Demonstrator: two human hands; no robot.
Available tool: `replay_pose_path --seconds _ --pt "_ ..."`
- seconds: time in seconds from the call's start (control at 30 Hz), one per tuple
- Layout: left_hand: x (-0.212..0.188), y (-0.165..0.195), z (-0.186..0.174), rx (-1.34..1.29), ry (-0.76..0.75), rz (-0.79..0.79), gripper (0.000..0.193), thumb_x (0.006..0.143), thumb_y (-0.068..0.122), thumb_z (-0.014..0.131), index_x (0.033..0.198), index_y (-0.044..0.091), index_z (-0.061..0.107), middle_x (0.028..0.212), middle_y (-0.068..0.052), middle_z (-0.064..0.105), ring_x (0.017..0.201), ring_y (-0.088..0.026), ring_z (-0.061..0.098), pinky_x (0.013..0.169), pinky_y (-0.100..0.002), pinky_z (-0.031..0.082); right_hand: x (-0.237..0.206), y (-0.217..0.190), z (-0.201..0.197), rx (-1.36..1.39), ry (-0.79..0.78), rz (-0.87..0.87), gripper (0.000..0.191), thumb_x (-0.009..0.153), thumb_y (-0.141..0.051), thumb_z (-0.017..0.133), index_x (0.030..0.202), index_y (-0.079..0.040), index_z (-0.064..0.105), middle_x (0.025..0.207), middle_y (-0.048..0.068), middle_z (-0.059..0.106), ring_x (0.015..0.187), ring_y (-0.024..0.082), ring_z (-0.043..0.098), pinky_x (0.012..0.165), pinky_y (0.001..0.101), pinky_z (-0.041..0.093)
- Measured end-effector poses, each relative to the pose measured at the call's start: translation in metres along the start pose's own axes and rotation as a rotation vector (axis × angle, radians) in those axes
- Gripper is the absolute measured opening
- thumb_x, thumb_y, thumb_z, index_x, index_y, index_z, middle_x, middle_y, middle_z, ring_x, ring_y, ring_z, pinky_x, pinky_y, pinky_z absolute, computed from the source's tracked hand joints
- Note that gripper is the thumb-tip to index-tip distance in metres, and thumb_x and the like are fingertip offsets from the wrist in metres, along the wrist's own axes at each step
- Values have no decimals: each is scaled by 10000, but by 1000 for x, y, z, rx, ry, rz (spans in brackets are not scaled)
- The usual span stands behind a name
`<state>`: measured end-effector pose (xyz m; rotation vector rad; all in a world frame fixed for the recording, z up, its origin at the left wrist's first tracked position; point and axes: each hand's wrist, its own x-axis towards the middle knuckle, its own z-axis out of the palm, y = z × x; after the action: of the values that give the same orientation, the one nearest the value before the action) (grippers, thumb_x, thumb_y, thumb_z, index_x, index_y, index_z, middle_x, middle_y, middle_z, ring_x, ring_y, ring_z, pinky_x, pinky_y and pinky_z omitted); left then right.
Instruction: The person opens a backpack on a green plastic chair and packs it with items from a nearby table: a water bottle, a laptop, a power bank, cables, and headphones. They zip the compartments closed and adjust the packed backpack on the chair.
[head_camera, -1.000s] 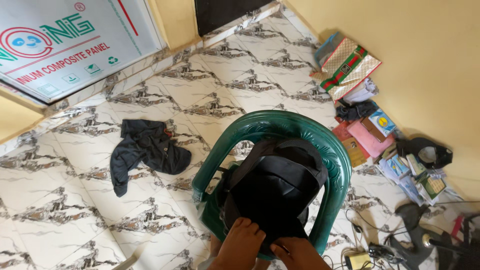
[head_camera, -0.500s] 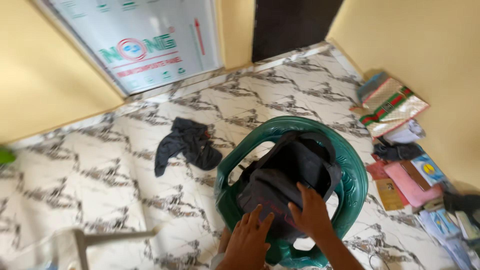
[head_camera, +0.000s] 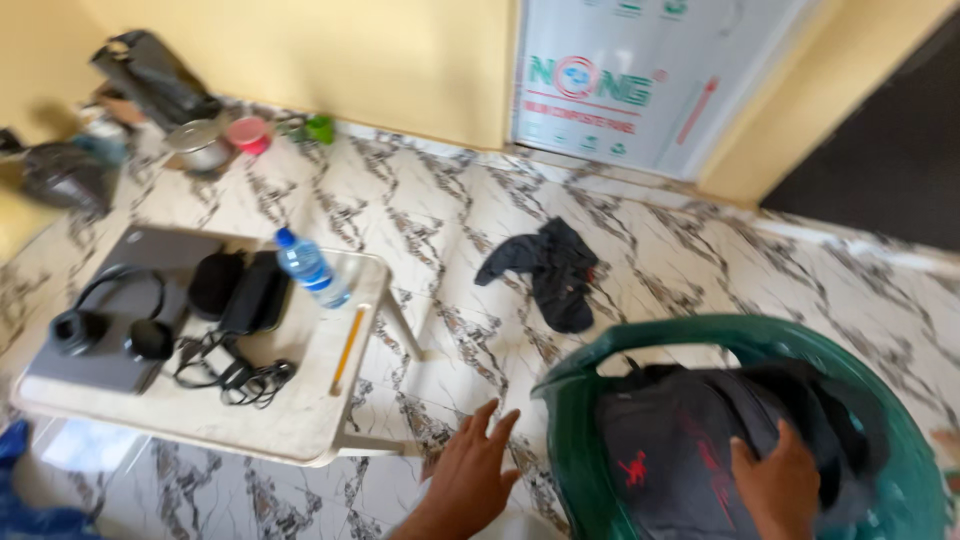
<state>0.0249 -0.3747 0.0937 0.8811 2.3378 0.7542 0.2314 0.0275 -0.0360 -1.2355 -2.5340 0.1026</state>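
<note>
- The right hand (head_camera: 778, 490) lies flat on the dark backpack (head_camera: 700, 450), fingers loosely together and pressed onto the cloth; this grip rests on the bag rather than pinching it.
- The left hand (head_camera: 470, 478) hovers above the floor just left of the chair, its grip spread wide, fingers fanned and holding nothing.
- The backpack is soft grey-black woven fabric, slumped and creased, with a small red figure and a red streak on its face; a thin strap loop stands up at its upper edge.
- It sits in the seat of the green plastic chair (head_camera: 590, 400), filling most of it. Its long axis runs roughly from lower left to upper right in the view, the top end toward the chair's curved back rail.
- The chair is smooth, glossy moulded plastic with a rounded rim that arcs around the bag.
- On the floor (head_camera: 440, 210), glossy white tile with dark marble-like veins, a crumpled dark garment (head_camera: 548, 268) lies well apart from the chair.
- To the left stands a low pale counter (head_camera: 300, 420) with rounded corners, carrying a clear water bottle (head_camera: 310, 268) with a blue cap, a yellow pencil (head_camera: 347, 350), black headphones (head_camera: 110, 320) on a flat grey laptop, a dark pouch and a tangle of black cable (head_camera: 235, 372).
- A white printed panel (head_camera: 640, 80) leans against the yellow wall.
</note>
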Motion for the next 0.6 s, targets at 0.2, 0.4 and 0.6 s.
replay_pose_path --seconds 0.2,0.4,0.6 --pt "-6 -92 -77 -51 385 -292 907 826 306 811 1553 101 308 1532 -198 383 1371 -406 428 1152 -499 332 -4 -169 28 419 -408 70 862 842 -338 734 1555 36 425 1361 255 648 1055 354 749 916 447 590" --pt "35 -227 -177 -50 740 -485 1249 682 474 929 1579 51 171 1507 -238 423 1393 -412 427 1134 -466 386 -41 -423 -17 664 -588 -306 802 837 -296 717 1538 -116 370 1359 146 600 1074 276 700 869 407 576" --pt "113 -327 -216 -207 876 -322 1408 547 385 1012 1585 12 137 1562 -232 390 1391 -421 403 1129 -477 364 -26 -587 -72 634 -558 -679 739 885 -222 717 1527 -102 372 1311 161 592 1085 313 662 897 446 531"
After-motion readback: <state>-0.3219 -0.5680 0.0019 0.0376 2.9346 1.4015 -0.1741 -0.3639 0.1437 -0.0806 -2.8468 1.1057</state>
